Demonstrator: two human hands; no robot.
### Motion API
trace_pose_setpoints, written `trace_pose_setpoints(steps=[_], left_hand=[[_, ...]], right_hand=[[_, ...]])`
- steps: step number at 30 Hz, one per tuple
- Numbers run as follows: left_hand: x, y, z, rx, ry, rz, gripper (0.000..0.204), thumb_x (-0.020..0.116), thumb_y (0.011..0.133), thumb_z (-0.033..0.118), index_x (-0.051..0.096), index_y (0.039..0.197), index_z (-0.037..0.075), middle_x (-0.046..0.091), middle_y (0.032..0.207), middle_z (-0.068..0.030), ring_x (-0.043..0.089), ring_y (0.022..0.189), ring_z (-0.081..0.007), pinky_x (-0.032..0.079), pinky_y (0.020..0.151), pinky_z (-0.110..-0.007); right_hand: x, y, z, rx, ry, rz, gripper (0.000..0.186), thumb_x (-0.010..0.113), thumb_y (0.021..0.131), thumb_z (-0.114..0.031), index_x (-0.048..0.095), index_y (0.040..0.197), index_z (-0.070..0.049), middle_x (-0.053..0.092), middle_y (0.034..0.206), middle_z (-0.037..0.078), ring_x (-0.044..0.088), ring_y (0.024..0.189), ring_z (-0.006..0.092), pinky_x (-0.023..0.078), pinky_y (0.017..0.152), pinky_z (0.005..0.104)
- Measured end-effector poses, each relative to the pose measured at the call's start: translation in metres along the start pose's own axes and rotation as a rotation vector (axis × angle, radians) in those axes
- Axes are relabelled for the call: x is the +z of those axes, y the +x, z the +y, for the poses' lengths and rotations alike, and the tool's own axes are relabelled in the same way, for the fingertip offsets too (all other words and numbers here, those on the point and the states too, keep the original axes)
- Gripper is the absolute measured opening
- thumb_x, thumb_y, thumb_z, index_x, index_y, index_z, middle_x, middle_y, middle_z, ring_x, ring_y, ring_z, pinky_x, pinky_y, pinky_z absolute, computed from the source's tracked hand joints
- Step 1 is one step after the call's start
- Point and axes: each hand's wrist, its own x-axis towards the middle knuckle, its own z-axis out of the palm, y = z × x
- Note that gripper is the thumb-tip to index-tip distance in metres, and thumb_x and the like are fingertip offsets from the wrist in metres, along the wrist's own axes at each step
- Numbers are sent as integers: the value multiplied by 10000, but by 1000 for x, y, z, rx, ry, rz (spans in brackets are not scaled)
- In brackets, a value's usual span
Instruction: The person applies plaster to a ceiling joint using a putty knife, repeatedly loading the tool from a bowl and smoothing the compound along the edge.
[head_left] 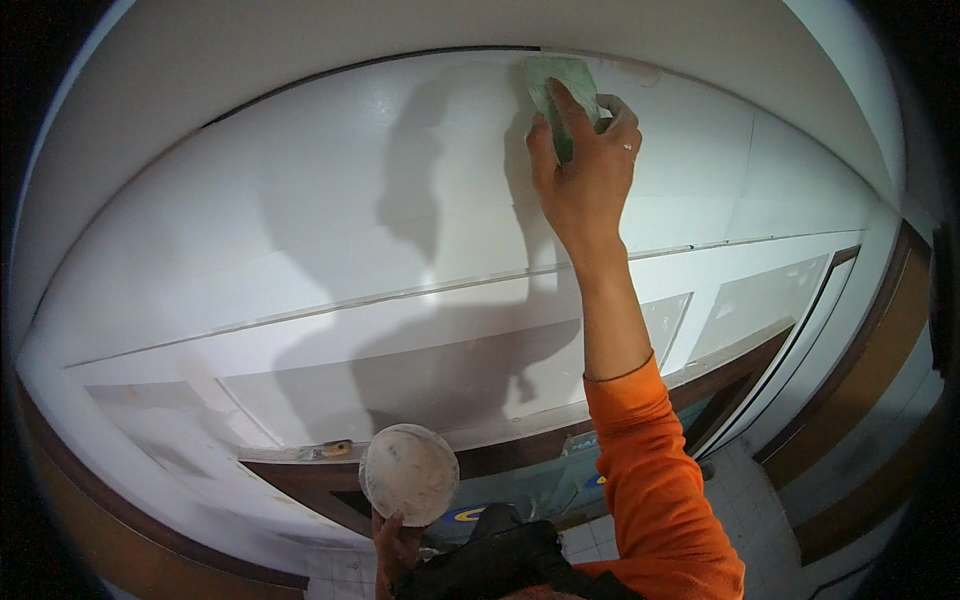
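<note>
Near the top of the white wall panel (pixel 330 190), just below the dark seam, my right hand (pixel 590 160) grips a pale green rectangular pad (pixel 555 80), which lies against the surface; its index finger rests over the pad's face. An orange sleeve covers my right forearm. Low in the middle, my left hand (pixel 395 540) holds a round, shallow dish (pixel 408 470) coated with whitish material, its fingers at the dish's lower edge and partly hidden by it.
A small tool (pixel 335 448) lies on the ledge above a dark wooden frame with glass (pixel 540 480). Brown wooden frames (pixel 850 380) stand at the right. A tiled floor (pixel 740 510) shows below, and a pale overhead surface (pixel 420 25) curves along the top.
</note>
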Motion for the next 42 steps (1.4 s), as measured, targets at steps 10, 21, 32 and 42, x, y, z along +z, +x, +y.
trace_pose_setpoints(steps=[10, 21, 32, 42], left_hand=[[1, -1, -2, 60, -27, 49, 788, 671, 852, 153, 293, 1543, 121, 450, 1481, -186, 531, 1308, -400, 555, 971, -569], [-2, 1, 0, 6, -22, 25, 798, 656, 868, 155, 263, 1561, 109, 416, 1507, -196, 495, 1341, -411, 503, 1034, -593], [-37, 3, -17, -119, -90, -24, 828, 673, 860, 309, 280, 1565, 125, 409, 1530, -183, 476, 1366, -398, 502, 1026, -610], [-7, 3, -13, -136, -4, -18, 927, 678, 854, 448, 229, 1579, 85, 341, 1544, -233, 451, 1356, -458, 521, 1007, -620]], right_hand=[[47, -2, -16, 45, 27, 104, 430, 691, 895, -238, 670, 1298, -91, 450, 1264, 337, 428, 1138, 450, 432, 926, 526], [6, 10, -26, 47, -158, -146, 398, 695, 910, -253, 688, 1297, -160, 532, 1168, 307, 534, 1043, 449, 540, 816, 466], [-114, -90, 23, 1088, 1153, -352, 247, 611, 970, -138, 600, 1139, 42, 686, 1063, 215, 728, 859, 258, 632, 727, 379], [-145, -33, 97, 792, 596, -63, 240, 701, 931, -120, 652, 1098, 47, 698, 982, 123, 696, 865, 187, 628, 679, 329]])
